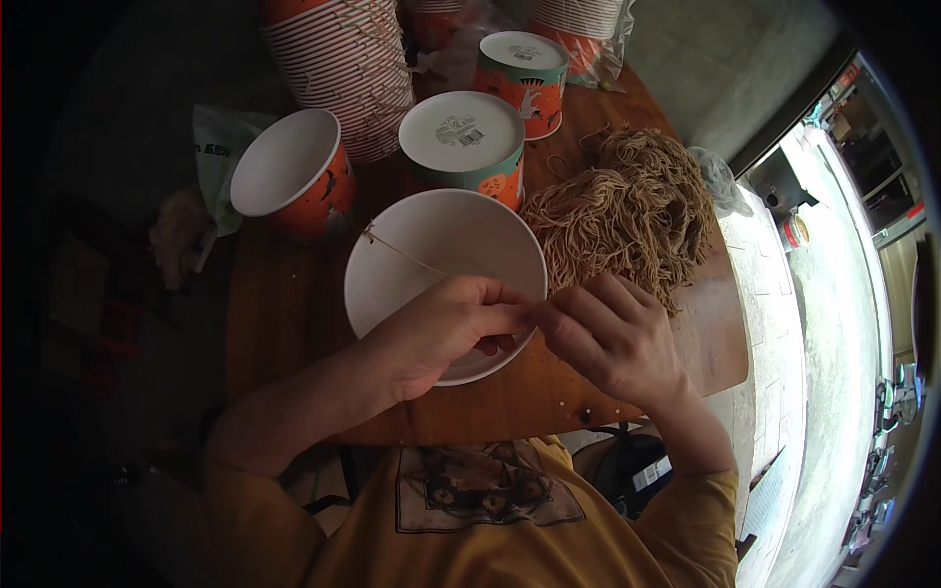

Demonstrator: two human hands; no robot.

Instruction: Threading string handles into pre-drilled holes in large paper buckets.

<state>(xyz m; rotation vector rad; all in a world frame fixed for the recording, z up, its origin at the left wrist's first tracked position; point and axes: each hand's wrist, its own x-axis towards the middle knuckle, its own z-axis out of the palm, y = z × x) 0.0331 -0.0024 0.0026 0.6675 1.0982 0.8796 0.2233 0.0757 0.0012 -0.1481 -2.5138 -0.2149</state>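
Note:
A white-lined paper bucket (392, 220) stands mouth up in front of me. A thin brown string (407, 257) is knotted at its left rim and runs across the mouth to my left hand (446, 328). That hand reaches over the bucket, thumb and fingers pinched together on the string near the right rim. My right hand (613, 338) is closed just outside that rim, its fingertips meeting those of the left. What the right fingertips grip is too small to make out. Beside it lies a tangled heap of brown strings (627, 216).
Two buckets (461, 132) (524, 54) sit upside down on the wooden table (314, 363). Another bucket (289, 167) stands tilted at the left, before a tall nested stack (338, 69). Clear plastic bags (720, 181) lie by the table's edge.

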